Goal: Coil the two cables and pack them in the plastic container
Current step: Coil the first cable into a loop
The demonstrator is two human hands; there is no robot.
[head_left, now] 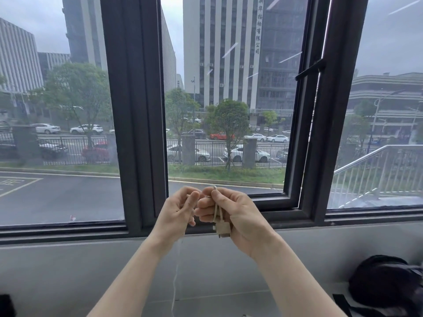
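Both hands are raised in front of the window, close together. My right hand (231, 213) is closed on a thin white cable (217, 212); a few loops run down its palm and the cable's plug ends hang below the fingers. My left hand (177, 210) pinches the same cable next to the right fingertips. From the left hand a loose strand drops straight down past the wrist and out of the bottom of the view. The second cable and the plastic container are not in view.
A dark-framed window (137, 110) fills the upper view, with a grey sill (68, 243) and grey wall below it. A black bag (386, 282) with a strap lies at the lower right. Something dark sits at the bottom left corner.
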